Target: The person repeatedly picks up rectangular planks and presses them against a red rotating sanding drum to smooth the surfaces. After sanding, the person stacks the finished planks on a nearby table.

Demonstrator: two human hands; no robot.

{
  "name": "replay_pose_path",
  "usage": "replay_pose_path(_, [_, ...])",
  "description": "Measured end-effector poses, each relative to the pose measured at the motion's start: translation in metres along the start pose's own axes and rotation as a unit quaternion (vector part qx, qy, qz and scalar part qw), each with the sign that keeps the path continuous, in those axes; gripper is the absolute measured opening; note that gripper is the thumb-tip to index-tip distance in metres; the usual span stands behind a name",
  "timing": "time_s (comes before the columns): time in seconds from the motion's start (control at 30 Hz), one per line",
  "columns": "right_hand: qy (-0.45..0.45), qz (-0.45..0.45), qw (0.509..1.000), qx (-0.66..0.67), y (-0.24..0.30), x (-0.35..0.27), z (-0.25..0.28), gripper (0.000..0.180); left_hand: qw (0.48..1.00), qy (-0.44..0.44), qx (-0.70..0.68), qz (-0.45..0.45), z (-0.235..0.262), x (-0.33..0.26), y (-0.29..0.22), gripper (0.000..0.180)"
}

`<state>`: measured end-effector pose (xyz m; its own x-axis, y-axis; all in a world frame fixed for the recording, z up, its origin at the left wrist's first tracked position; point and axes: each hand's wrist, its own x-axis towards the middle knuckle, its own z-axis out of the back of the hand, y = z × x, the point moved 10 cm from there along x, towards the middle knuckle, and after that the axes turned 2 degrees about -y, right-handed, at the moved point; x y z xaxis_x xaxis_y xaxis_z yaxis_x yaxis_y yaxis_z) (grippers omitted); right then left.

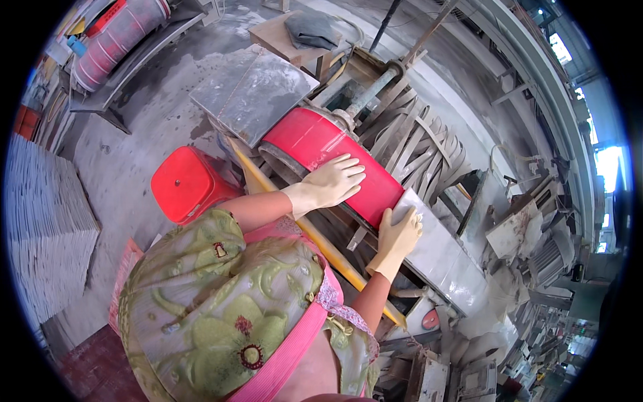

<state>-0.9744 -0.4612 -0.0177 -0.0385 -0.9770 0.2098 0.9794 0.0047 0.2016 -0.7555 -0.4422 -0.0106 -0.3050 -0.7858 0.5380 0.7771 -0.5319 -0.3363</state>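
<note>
A wide red band (382, 184) wraps over a drum on a machine in front of me. My left hand (331, 182), in a cream rubber glove, lies flat on the red band with fingers stretched toward the right. My right hand (400, 236), gloved alike, rests where the red band meets a long pale grey plate (445, 258). Its thumb stands apart on the red side, and its fingers bend loosely over the plate's near end. Nothing shows in either hand. A metal shaft (372, 90) runs out from the drum's far side.
A yellow bar (345, 271) crosses in front of my body. On the left are a red plastic stool (177, 184), a grey-topped table (251, 94) and a tall stack of pale sheets (47, 228). Curled grey strips (418, 141) heap behind the drum; clutter fills the right side.
</note>
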Motion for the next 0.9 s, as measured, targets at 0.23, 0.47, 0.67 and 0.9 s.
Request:
replay_pose_path(0.23, [-0.070,-0.085,0.942,0.317,-0.023,-0.015,0.043,0.033,0.957,0.096,-0.263,0.082,-0.027,0.048,-0.039,0.040])
replay_pose_path(0.47, [0.000,-0.190,0.889,0.417,-0.023,-0.023,0.013,0.038,0.683,0.266,-0.612,0.297,-0.123,0.061,-0.089,0.062])
replay_pose_path(0.67, [-0.111,-0.209,0.921,0.310,-0.043,-0.052,0.042,0.059,0.813,0.235,-0.387,0.367,-0.124,0.053,-0.052,0.052])
replay_pose_path(0.9, [-0.095,-0.068,0.977,-0.176,-0.072,-0.036,-0.022,0.078,0.856,0.216,-0.354,0.309,-0.105,0.074,-0.020,0.047])
